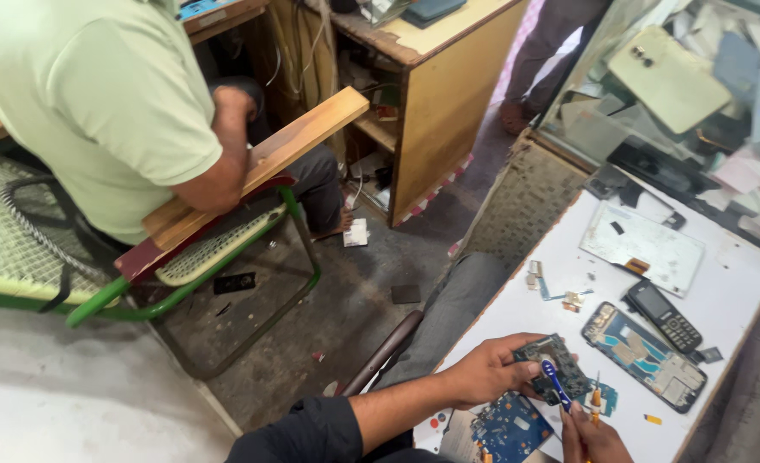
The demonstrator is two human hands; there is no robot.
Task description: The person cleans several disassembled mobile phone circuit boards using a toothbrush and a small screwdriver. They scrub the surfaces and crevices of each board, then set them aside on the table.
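L hand (491,370) is closed in a pinch on a dark circuit board (555,364), held just above the white worktable (740,291) at its near edge; R hand (593,437), partly cut off by frame, is pinched on a blue-handled tool (556,383) w/ tip laid on the board. Beside them: blue circuit board (510,426), opened phone chassis (646,355), small black keypad phone (665,315), white back panel (642,245). Further off, a seated person in a pale green shirt (97,94) on a green-framed chair (183,291).

The right hand (593,439) is cut off by the bottom edge; the blue circuit board (510,426) lies partly hidden beneath the left forearm.
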